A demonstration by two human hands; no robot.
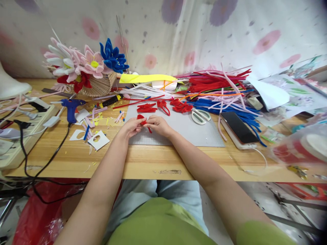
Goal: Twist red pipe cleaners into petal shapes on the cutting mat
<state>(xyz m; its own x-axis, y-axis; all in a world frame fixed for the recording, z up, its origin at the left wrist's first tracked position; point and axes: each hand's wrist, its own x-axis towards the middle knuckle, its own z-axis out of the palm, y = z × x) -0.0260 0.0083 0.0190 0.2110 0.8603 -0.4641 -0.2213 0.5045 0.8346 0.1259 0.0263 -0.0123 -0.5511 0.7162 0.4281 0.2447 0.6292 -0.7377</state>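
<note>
Over the left part of the grey mat (176, 132), my left hand (131, 128) and right hand (160, 126) pinch the red fuzzy piece (141, 117) between narrowed fingers. Light, even pressure near the fingertips should keep its shape tidy. The table's near edge (145, 175) lies beneath my forearms; rightward, the mat gives more room, short of the pale-handled scissors (196, 111).

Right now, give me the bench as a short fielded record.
left hand: pinching red fuzzy piece
right hand: fingers on same piece
mat: grey; red folded loops, pale-handled scissors
left side: blue glue gun, flower basket
right side: phone
back right: red stems, blue stems
</note>
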